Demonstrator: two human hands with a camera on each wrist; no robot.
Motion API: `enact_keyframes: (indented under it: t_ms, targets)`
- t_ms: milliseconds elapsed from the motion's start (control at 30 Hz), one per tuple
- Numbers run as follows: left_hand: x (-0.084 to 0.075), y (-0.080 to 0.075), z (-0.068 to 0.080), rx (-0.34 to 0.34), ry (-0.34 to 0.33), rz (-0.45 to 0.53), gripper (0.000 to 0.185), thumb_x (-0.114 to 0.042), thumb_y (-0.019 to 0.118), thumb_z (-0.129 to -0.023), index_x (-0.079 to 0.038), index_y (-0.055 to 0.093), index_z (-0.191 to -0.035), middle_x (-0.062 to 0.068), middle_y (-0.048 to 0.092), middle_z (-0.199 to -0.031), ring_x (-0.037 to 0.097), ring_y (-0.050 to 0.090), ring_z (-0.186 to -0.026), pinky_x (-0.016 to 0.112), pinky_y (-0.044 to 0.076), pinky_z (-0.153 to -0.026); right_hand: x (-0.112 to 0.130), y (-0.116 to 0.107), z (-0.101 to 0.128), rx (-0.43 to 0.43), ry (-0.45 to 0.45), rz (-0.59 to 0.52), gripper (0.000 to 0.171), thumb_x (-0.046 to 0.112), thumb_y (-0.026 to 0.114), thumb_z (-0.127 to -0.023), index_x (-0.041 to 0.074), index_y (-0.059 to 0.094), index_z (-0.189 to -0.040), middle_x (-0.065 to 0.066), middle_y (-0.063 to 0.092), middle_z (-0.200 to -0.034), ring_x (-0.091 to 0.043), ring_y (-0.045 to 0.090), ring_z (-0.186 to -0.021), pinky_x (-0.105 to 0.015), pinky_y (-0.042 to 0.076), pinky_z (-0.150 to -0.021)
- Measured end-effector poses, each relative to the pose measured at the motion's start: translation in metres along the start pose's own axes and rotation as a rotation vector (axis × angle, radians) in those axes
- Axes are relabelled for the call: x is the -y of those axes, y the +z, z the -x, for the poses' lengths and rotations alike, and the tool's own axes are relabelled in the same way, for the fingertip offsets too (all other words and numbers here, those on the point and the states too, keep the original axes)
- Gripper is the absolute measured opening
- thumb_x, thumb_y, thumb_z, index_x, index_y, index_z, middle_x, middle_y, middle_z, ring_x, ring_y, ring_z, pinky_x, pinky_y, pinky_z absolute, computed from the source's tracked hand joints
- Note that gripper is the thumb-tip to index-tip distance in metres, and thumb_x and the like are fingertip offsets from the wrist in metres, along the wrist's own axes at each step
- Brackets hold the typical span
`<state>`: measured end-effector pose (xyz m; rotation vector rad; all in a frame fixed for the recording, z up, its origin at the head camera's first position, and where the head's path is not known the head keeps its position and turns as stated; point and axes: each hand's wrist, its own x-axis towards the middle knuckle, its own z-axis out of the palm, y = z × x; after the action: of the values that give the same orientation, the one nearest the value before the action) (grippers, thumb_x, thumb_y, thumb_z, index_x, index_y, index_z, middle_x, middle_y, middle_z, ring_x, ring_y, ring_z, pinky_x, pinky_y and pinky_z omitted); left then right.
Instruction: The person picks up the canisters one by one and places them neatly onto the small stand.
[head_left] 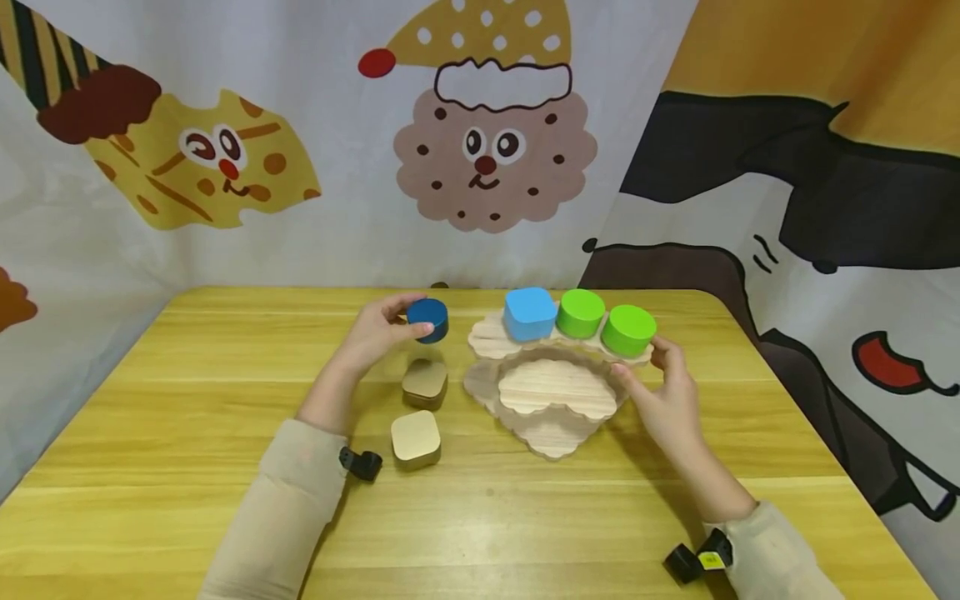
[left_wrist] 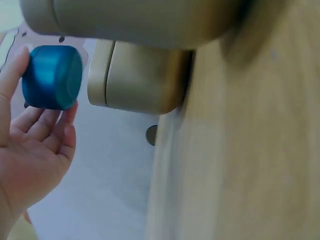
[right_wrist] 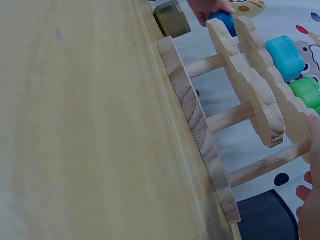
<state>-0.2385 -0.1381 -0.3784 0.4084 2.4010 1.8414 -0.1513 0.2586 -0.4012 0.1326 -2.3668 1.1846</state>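
Your left hand [head_left: 378, 333] grips a dark blue tin [head_left: 427, 320] above the table [head_left: 487, 525]. Your right hand [head_left: 670, 400] grips the wooden stand [head_left: 555, 388] beside a green tin [head_left: 628, 330].

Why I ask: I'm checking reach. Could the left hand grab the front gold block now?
Probably not: the left hand holds the dark blue block. Otherwise the front gold block looks close, its top uncovered.
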Motion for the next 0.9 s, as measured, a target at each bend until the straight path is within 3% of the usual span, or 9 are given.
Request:
enact_keyframes:
  t_ms: [200, 533, 900]
  targets:
    - [-0.016, 0.006, 0.006, -0.004, 0.067, -0.031, 0.056, -0.025, 0.077, -0.083, -0.011, 0.057, -0.134, 0.008, 0.06, -0.123, 0.029, 0.051, -0.103, 0.04, 0.044, -0.082, 0.001, 0.001, 0.0, 0.0, 0.001, 0.004, 0.062, 0.018, 0.075, -0.085, -0.002, 0.042, -0.132, -0.025, 0.053, -0.123, -0.039, 0.046, -0.113, -0.057, 0.035, -0.095]
    - [-0.039, 0.016, 0.013, -0.025, 0.157, -0.036, 0.054, -0.021, 0.078, -0.082, -0.009, 0.059, -0.131, 0.008, 0.061, -0.125, 0.023, 0.053, -0.108, 0.047, 0.04, -0.092, 0.0, 0.001, 0.0, -0.004, 0.011, -0.001, 0.062, 0.017, 0.076, -0.084, -0.004, 0.042, -0.132, -0.025, 0.053, -0.124, -0.039, 0.046, -0.113, -0.057, 0.034, -0.095]
    - [-0.054, 0.031, 0.019, -0.03, 0.176, -0.029, 0.053, -0.019, 0.078, -0.082, -0.008, 0.059, -0.13, 0.006, 0.063, -0.121, 0.022, 0.053, -0.104, 0.04, 0.043, -0.088, 0.0, 0.001, 0.0, 0.008, 0.018, 0.003, 0.062, 0.02, 0.074, -0.086, -0.003, 0.041, -0.134, -0.024, 0.05, -0.128, -0.039, 0.045, -0.114, -0.058, 0.034, -0.094]
